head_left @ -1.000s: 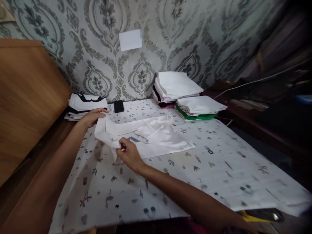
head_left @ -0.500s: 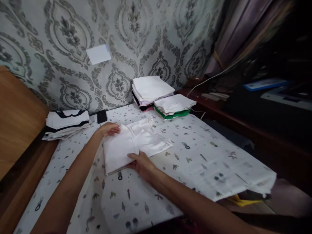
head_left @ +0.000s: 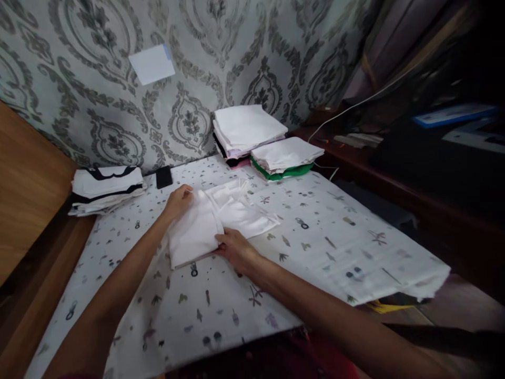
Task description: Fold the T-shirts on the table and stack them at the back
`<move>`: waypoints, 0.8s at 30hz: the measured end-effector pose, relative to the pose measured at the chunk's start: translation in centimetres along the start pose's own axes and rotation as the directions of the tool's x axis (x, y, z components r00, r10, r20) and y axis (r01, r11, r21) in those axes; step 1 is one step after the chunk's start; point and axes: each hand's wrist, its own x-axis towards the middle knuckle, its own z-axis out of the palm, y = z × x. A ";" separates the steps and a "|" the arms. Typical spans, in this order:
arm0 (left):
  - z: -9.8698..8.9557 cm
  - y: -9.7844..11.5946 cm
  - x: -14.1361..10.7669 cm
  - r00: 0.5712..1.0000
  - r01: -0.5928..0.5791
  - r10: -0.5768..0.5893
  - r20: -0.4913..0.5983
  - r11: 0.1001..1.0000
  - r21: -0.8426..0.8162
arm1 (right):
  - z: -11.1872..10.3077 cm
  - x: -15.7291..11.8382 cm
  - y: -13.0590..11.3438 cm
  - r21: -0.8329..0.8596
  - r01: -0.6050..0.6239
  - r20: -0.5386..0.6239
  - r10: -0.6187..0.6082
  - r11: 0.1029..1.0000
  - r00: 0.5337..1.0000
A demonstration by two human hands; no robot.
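A white cloth garment [head_left: 195, 229], partly folded, lies on the patterned white sheet [head_left: 221, 300] in front of me. My left hand [head_left: 179, 201] pinches its far left edge between thumb and fingers. On the near side, my right hand [head_left: 234, 247] grips the garment's edge, thumb on top and fingers underneath. The garment's right part spreads loosely across the sheet, with creases and a pointed corner.
Behind stand a tall stack of folded cloths [head_left: 248, 126] and a lower stack with green cloth [head_left: 286, 156]. Black-and-white folded cloths [head_left: 106, 187] and a black phone [head_left: 163, 177] lie left. A wooden panel [head_left: 31, 184] borders the left; a cable [head_left: 355, 108] runs right.
My right hand has slid a little to the right along the garment's near edge. My left hand still holds the far left edge, its fingers drawn closer together. The view has tilted down slightly.
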 end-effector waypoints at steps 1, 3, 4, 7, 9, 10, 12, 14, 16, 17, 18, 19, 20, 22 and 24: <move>0.3 -0.2 -1.3 0.993 -0.114 0.116 -0.017 0.990 0.088 | -0.5 -0.3 -0.1 -0.045 0.034 -0.002 -0.034 0.998 0.999; 1.4 -0.6 -3.9 0.953 -0.295 0.303 0.019 0.909 0.295 | -1.7 -0.9 -0.5 -0.200 0.143 -0.054 -0.156 0.969 0.986; 2.1 -0.7 -5.1 0.941 -0.329 0.332 0.060 0.865 0.380 | -2.2 -1.1 -0.7 -0.314 0.210 -0.082 -0.247 0.926 0.966; 3.8 -0.6 -7.6 0.961 -0.278 0.234 0.149 0.820 0.501 | -3.1 -0.7 -1.5 -0.649 0.383 -0.010 -0.510 0.658 0.860; 4.1 -0.4 -8.0 0.965 -0.257 0.191 0.178 0.818 0.515 | -2.5 0.7 -2.0 -0.747 0.481 0.161 -0.576 0.460 0.801; 4.0 -0.3 -8.1 0.965 -0.256 0.184 0.189 0.819 0.514 | -1.8 1.7 -2.3 -0.765 0.525 0.248 -0.582 0.373 0.775; 3.4 -0.3 -7.8 0.961 -0.266 0.187 0.201 0.819 0.508 | 0.1 4.2 -2.7 -0.785 0.580 0.391 -0.552 0.218 0.736; 2.7 -0.7 -7.5 0.962 -0.267 0.191 0.196 0.813 0.517 | 2.2 7.1 -3.1 -0.826 0.557 0.449 -0.491 0.092 0.747; 1.9 -1.5 -7.1 0.974 -0.221 0.158 0.161 0.803 0.553 | 3.9 9.8 -3.2 -0.885 0.465 0.428 -0.427 -0.019 0.797; 1.5 -2.0 -7.0 0.983 -0.183 0.128 0.135 0.796 0.576 | 4.3 10.9 -3.2 -0.911 0.406 0.401 -0.393 -0.075 0.827; 1.2 -2.6 -6.8 0.990 -0.139 0.093 0.108 0.790 0.598 | 4.6 11.9 -3.1 -0.927 0.352 0.376 -0.363 -0.133 0.853; 0.9 -3.2 -6.6 0.995 -0.099 0.060 0.084 0.783 0.614 | 4.6 12.7 -3.0 -0.934 0.303 0.351 -0.336 -0.188 0.874; 0.6 -3.8 -6.4 0.997 -0.069 0.036 0.065 0.778 0.624 | 4.4 13.3 -2.8 -0.936 0.261 0.328 -0.316 -0.235 0.890; 0.0 -5.0 -6.0 0.999 -0.041 0.011 0.051 0.777 0.628 | 3.8 14.2 -2.5 -0.933 0.207 0.295 -0.294 -0.295 0.909; -0.6 -6.0 -5.4 0.999 -0.029 0.000 0.047 0.786 0.618 | 3.2 14.5 -2.1 -0.926 0.195 0.294 -0.293 -0.324 0.910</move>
